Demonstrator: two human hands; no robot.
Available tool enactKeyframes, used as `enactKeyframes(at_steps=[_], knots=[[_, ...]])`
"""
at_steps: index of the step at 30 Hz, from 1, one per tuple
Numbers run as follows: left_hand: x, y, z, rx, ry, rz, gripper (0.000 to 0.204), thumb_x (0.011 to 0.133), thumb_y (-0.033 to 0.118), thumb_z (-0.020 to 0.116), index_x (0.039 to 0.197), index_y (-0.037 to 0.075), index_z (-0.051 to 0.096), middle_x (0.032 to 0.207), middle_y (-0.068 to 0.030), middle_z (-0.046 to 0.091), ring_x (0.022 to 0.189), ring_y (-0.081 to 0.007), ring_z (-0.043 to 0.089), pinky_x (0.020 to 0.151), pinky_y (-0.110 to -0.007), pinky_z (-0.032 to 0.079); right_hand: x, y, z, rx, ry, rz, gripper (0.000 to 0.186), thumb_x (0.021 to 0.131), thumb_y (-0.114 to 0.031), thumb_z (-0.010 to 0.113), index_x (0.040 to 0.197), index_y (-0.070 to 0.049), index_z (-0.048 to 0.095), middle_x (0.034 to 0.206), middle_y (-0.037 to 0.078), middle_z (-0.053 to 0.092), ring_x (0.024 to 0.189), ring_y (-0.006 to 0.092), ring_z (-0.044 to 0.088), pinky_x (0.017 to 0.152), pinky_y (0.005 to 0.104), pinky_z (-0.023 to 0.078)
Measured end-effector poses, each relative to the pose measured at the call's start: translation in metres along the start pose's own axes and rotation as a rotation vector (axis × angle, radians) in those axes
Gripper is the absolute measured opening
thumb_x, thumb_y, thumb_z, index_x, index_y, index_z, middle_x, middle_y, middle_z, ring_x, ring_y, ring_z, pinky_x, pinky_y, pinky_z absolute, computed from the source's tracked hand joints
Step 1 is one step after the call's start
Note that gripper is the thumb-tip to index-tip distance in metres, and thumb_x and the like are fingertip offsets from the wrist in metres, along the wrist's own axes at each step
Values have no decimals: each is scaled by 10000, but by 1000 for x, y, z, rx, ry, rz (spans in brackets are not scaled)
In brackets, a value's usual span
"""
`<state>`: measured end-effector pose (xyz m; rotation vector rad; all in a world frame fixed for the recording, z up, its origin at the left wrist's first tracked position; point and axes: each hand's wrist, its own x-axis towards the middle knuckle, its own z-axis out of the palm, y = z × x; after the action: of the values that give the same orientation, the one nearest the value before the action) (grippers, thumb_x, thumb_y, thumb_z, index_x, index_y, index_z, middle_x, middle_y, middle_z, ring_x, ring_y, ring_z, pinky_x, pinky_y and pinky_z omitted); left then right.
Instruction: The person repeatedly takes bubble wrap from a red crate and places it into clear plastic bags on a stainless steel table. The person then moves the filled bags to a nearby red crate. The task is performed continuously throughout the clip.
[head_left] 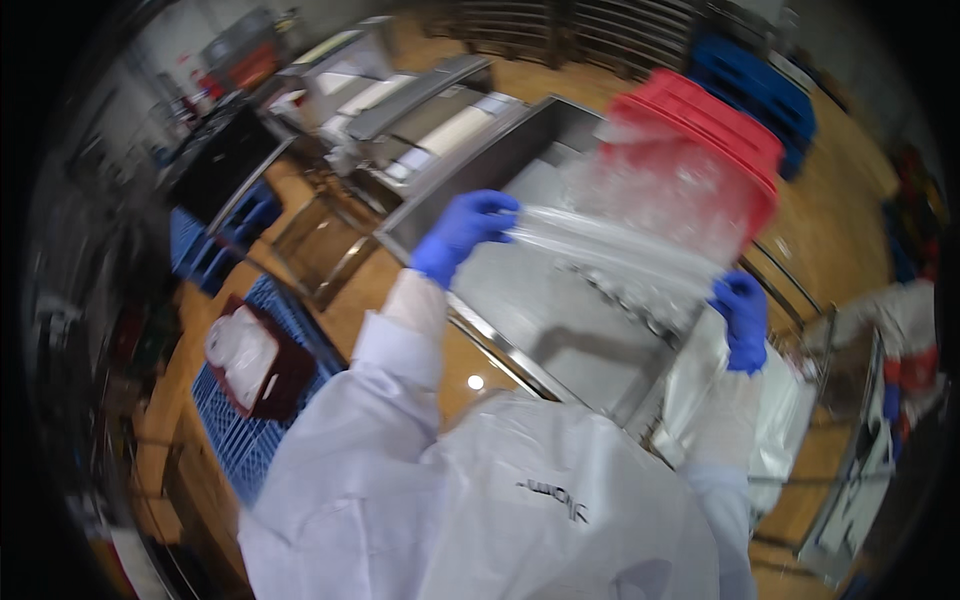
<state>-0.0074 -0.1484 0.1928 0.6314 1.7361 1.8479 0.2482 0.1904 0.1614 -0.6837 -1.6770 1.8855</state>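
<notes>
My left hand (pixel 467 232) in a blue glove grips one end of a clear plastic bag (pixel 610 240), stretched horizontally over a steel tub (pixel 530 310). My right hand (pixel 738 312), also gloved in blue, grips the bag's other end at the tub's right side. Behind the stretched edge, a red plastic crate (pixel 730 130) stands at the tub's far right, with translucent plastic draped over its front. Small dark lumpy shapes, too unclear to name, show beneath the plastic. White plastic sheeting (pixel 785 420) lies beside the tub, below my right hand.
A steel machine with rollers (pixel 435 135) stands behind the tub. At left, a maroon crate (pixel 280 390) with a white bag sits on a blue pallet (pixel 230 450), near another blue plastic pallet (pixel 200 255). More blue pallets (pixel 760 90) stand behind the red crate. A metal cart (pixel 845 470) is at right.
</notes>
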Motion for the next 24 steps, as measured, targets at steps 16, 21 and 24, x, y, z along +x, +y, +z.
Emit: enactKeyframes(at_steps=[16,21,24], knots=[[44,-50,97,1464,12,500,672,754,38,466,1368,78,195,701,-81,587,665,-245,594,859,-475,388,66,5,81,-146,-136,-10,179,706,10,639,876,-30,605,731,19,551,668,128,552,581,244,510],[-29,-47,20,1405,-377,315,745,697,-27,481,1372,120,204,806,-146,561,680,-304,566,625,-407,471,74,6,61,-170,-266,120,215,698,-34,680,899,-24,604,804,42,590,713,133,570,628,242,497],[-56,-17,25,1060,-539,126,758,695,-22,514,1379,135,227,992,-161,538,815,-278,568,736,-355,467,82,-4,81,-185,-305,100,294,704,-76,694,979,-25,604,845,41,591,742,141,572,653,244,484]])
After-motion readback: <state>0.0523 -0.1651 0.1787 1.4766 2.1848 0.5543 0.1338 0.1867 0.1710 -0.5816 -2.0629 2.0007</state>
